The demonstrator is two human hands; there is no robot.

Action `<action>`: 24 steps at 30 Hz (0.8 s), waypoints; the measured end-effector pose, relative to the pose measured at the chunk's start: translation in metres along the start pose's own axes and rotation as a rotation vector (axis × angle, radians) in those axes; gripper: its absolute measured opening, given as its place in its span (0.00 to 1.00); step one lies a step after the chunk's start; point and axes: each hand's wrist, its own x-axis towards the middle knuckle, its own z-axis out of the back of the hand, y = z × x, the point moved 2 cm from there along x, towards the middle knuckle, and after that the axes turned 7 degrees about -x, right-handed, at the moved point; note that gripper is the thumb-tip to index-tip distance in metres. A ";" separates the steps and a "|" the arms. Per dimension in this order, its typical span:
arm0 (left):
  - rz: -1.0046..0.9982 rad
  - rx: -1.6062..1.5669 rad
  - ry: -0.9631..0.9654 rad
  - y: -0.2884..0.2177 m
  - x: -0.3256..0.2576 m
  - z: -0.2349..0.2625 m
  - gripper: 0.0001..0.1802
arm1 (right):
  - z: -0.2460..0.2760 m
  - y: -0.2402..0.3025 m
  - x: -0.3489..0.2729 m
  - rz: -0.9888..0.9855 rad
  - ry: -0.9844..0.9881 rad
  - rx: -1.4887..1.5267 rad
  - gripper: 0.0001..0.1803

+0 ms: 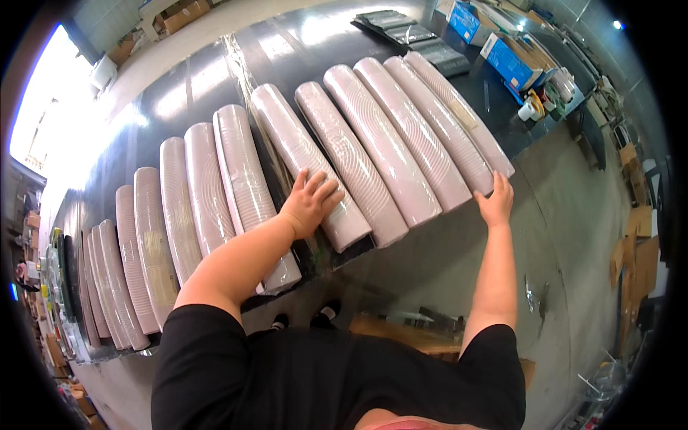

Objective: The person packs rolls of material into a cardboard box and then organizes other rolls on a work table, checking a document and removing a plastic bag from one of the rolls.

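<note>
On the long dark table (215, 79), a row of pale pink wrapped rolls (373, 136) lies side by side, each one across the tabletop with its near end at the front edge, so they fan out like ribs. The left hand (309, 202) rests flat, fingers spread, on the near end of one roll (301, 158) in the middle of the row, pressing on it rather than gripping. The right hand (496, 201) is well apart from it, open, its fingertips touching the near end of the outermost roll (459, 115) at the right of the group; it closes on nothing. With one hand on each side, the right-hand bundle of five looks bracketed, probably to keep the ends level. Blue boxes (510, 63) and flat dark packs (412, 34) sit at the far end.
</note>
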 end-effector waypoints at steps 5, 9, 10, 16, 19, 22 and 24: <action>0.072 0.023 0.077 -0.001 -0.014 0.005 0.33 | 0.040 0.099 -0.053 -0.085 -0.191 0.408 0.23; 0.135 -0.023 0.173 -0.013 -0.010 0.020 0.34 | 0.074 0.206 -0.124 0.348 -0.002 0.450 0.34; 0.157 -0.045 0.187 -0.013 -0.012 0.022 0.35 | 0.078 0.222 -0.132 0.345 0.093 0.408 0.38; 0.193 -0.087 0.231 -0.012 -0.023 0.026 0.38 | 0.065 0.265 -0.135 0.127 0.208 -0.024 0.53; 0.242 -0.222 0.190 -0.020 -0.018 0.033 0.41 | 0.067 0.276 -0.115 0.036 0.303 -0.107 0.54; 0.345 -0.329 0.173 -0.020 -0.026 0.029 0.41 | 0.080 0.290 -0.105 0.020 0.450 -0.208 0.45; 0.472 -0.448 0.213 -0.023 -0.027 0.042 0.39 | 0.106 0.282 -0.106 -0.070 0.615 0.037 0.32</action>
